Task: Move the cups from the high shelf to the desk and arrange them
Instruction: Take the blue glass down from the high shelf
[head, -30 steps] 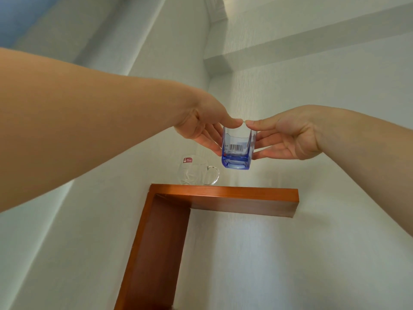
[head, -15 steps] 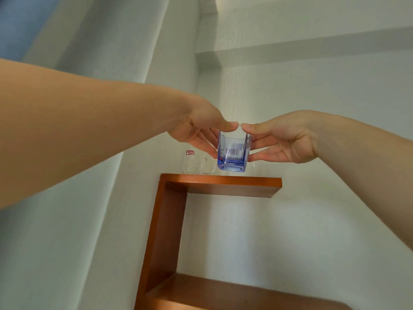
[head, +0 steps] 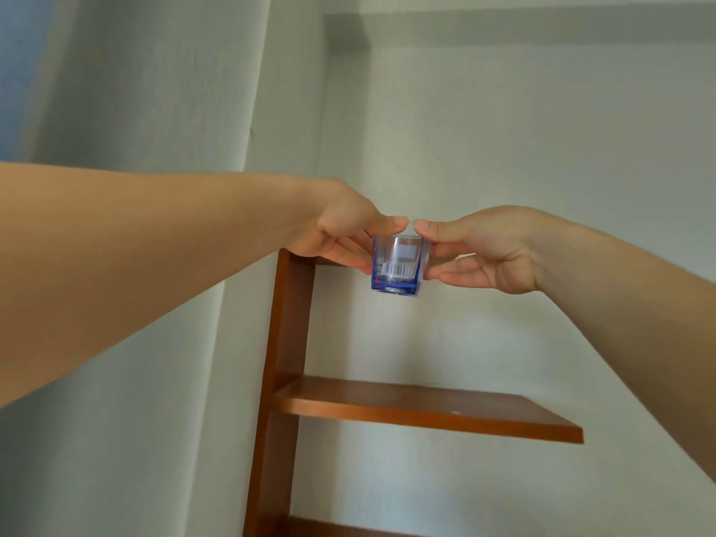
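A small square glass cup (head: 399,265) with a blue base and a barcode sticker hangs in the air between both hands. My left hand (head: 345,230) grips its left side, thumb on the rim. My right hand (head: 480,246) grips its right side the same way. The cup is upright, in front of the top of the wooden shelf unit (head: 286,323). The high shelf board and the clear handled cup that stood on it are hidden behind my hands.
A lower wooden shelf board (head: 426,410) juts right from the upright, below the cup. Another board edge (head: 348,530) shows at the bottom. White walls meet in a corner (head: 321,110) behind.
Both hands have lowered the blue-based cup off the top shelf, and my view has tilted down. The clear handled cup has dropped out of sight behind my hands.
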Action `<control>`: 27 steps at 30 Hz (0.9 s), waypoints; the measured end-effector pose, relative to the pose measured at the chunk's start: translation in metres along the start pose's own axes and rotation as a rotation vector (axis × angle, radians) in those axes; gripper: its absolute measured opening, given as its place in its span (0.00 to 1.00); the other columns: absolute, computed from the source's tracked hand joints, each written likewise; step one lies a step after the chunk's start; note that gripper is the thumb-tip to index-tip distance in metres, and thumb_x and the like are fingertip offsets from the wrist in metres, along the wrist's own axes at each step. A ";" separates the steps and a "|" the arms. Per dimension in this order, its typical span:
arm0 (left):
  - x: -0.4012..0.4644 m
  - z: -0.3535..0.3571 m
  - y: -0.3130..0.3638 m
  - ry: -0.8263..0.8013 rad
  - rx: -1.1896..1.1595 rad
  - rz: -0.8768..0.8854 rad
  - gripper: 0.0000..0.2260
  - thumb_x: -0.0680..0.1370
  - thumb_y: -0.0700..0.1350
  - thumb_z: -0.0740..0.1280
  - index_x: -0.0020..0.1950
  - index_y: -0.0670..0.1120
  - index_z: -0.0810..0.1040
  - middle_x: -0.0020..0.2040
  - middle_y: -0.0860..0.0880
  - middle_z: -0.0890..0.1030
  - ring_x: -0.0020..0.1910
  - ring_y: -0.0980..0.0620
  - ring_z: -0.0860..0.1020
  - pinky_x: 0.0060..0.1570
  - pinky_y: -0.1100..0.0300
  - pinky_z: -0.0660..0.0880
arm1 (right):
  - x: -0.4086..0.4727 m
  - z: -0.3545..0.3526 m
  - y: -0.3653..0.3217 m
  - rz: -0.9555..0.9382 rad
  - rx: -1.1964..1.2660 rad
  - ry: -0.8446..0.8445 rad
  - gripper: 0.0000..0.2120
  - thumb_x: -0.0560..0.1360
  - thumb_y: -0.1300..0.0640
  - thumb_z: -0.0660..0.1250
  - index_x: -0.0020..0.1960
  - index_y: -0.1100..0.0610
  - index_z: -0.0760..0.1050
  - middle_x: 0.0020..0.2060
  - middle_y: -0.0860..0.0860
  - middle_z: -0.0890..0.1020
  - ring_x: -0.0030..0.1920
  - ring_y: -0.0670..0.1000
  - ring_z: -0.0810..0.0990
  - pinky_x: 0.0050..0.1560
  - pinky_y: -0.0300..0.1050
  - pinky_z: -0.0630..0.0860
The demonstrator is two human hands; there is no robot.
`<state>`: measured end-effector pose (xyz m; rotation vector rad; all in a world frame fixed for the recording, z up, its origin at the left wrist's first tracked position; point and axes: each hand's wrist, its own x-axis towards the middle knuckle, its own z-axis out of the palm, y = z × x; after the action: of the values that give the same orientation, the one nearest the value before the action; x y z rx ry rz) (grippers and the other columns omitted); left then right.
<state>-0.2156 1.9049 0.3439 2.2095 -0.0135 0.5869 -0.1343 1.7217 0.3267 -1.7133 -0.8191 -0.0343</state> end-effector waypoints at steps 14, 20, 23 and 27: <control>-0.043 0.088 -0.033 0.082 -0.218 -0.065 0.21 0.59 0.56 0.80 0.47 0.46 0.87 0.52 0.45 0.88 0.49 0.47 0.88 0.38 0.62 0.83 | -0.054 -0.023 0.081 -0.010 0.095 0.017 0.18 0.70 0.52 0.80 0.56 0.58 0.83 0.52 0.51 0.88 0.41 0.51 0.89 0.33 0.41 0.82; -0.059 0.138 -0.051 0.174 -0.291 -0.113 0.28 0.59 0.54 0.82 0.54 0.42 0.85 0.50 0.45 0.89 0.47 0.46 0.89 0.45 0.55 0.86 | -0.070 -0.041 0.125 0.016 0.137 -0.010 0.23 0.69 0.51 0.81 0.60 0.58 0.81 0.53 0.54 0.87 0.46 0.53 0.89 0.36 0.42 0.83; -0.071 0.161 -0.058 0.167 -0.376 -0.146 0.26 0.61 0.50 0.83 0.55 0.41 0.84 0.50 0.42 0.89 0.44 0.42 0.89 0.42 0.52 0.86 | -0.078 -0.048 0.147 0.034 0.165 -0.054 0.23 0.69 0.53 0.81 0.60 0.58 0.80 0.51 0.55 0.88 0.45 0.54 0.90 0.37 0.42 0.84; -0.084 0.192 -0.072 0.226 -0.337 -0.158 0.26 0.63 0.51 0.82 0.57 0.43 0.83 0.49 0.45 0.89 0.43 0.49 0.89 0.38 0.62 0.83 | -0.091 -0.049 0.180 0.037 0.214 -0.089 0.22 0.69 0.54 0.81 0.59 0.58 0.80 0.47 0.54 0.89 0.44 0.52 0.90 0.35 0.40 0.83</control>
<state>-0.1976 1.7961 0.1514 1.7912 0.1665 0.6878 -0.0879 1.6202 0.1520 -1.5355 -0.8254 0.1511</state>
